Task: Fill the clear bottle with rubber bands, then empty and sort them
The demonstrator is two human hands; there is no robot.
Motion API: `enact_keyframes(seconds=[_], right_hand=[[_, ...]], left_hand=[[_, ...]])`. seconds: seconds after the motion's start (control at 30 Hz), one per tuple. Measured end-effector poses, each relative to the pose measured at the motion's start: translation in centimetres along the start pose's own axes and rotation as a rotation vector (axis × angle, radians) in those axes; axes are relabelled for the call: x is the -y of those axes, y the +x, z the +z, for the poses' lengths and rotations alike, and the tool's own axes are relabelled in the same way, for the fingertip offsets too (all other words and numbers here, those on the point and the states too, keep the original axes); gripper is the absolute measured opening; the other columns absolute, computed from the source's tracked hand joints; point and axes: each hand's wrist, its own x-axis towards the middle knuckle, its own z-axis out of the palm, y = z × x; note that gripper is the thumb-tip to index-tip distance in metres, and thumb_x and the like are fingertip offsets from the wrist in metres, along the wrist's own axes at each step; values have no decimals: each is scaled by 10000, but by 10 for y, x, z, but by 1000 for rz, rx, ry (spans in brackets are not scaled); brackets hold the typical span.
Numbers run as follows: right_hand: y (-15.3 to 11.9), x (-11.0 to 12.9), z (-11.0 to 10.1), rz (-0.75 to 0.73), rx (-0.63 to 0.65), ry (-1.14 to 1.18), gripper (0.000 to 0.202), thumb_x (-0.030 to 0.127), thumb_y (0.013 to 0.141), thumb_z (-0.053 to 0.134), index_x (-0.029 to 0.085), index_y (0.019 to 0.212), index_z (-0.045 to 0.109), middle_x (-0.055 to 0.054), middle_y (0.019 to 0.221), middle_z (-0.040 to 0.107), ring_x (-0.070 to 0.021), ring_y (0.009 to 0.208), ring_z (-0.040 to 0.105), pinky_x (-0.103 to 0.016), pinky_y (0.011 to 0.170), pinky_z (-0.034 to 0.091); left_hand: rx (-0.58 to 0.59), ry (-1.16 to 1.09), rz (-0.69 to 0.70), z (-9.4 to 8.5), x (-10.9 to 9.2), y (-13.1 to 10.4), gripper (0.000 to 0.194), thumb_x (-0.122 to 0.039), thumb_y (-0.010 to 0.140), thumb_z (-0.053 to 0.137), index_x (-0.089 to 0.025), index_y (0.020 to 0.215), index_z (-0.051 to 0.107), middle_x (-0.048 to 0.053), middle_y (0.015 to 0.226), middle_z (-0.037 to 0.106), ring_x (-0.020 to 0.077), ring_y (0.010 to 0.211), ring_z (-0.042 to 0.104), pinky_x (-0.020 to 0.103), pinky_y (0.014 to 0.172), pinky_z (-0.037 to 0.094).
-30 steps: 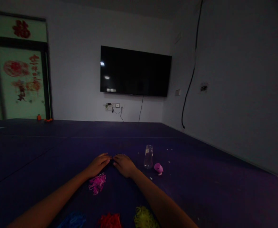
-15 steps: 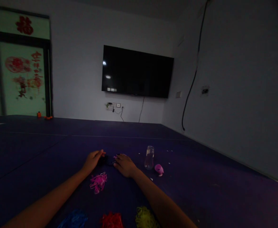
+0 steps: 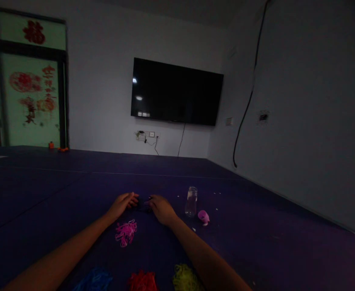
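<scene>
Both arms reach forward over the dark purple-blue table [image 3: 83, 194]. My left hand [image 3: 124, 205] rests near the middle, fingers curled inward at a dark, thin thing [image 3: 141, 208] too dim to name. Facing it, my right hand [image 3: 162, 209] has bent fingers at the other end of that dark thing, with a faint purple tint by the fingertips. What either hand grips is hidden in shadow. Just below my left hand lies a loose pile of pink rubber bands or strands [image 3: 126, 233]. Right of my right hand stands a clear bottle [image 3: 191, 202], beside a small pink-purple piece [image 3: 204, 217].
Blue [image 3: 95, 279], red [image 3: 143, 281] and yellow-green [image 3: 186, 278] piles of strands lie along the near edge. Small white scraps [image 3: 194, 229] dot the table around the bottle. Orange items [image 3: 51, 145] stand at the far left. A television [image 3: 177, 92] hangs on the wall.
My right hand's fingers have drawn in from a flatter, more spread pose. My left hand has shifted slightly right, its fingers now showing more. The pink pile and bottle stay put.
</scene>
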Motion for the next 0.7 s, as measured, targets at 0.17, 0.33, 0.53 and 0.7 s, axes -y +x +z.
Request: enact_keyframes(seconds=[0.17, 0.33, 0.53, 0.7], right_hand=[[1, 1, -3, 86, -69, 13, 274, 151, 889, 363, 174, 987, 618, -74, 1017, 641, -172, 981, 564, -277, 852, 382], [-3, 9, -8, 151, -98, -166, 226, 183, 860, 408, 168, 870, 633, -79, 905, 653, -183, 865, 576, -270, 751, 371], [-4, 8, -7, 14, 22, -181, 235, 185, 834, 427, 170, 767, 652, -57, 814, 676, -154, 744, 595, -239, 660, 368], [-2, 2, -3, -146, 0, -25, 276, 119, 800, 416, 173, 891, 671, -56, 942, 682, -157, 875, 600, -245, 773, 402]], left_hand=[[32, -113, -31, -3, 1, -1, 563, -626, 783, 464, -111, 936, 631, 105, 800, 687, 205, 698, 659, 307, 634, 500], [137, -228, -175, -2, 0, -4, 535, -608, 790, 501, -112, 953, 619, 74, 689, 679, 196, 596, 669, 287, 558, 506], [159, -209, -183, 1, -1, -5, 542, -617, 758, 535, -112, 928, 634, 109, 790, 711, 232, 735, 690, 322, 668, 529], [92, -154, -127, 1, -2, -3, 539, -630, 762, 510, -123, 871, 657, 136, 901, 717, 258, 895, 666, 370, 829, 496]])
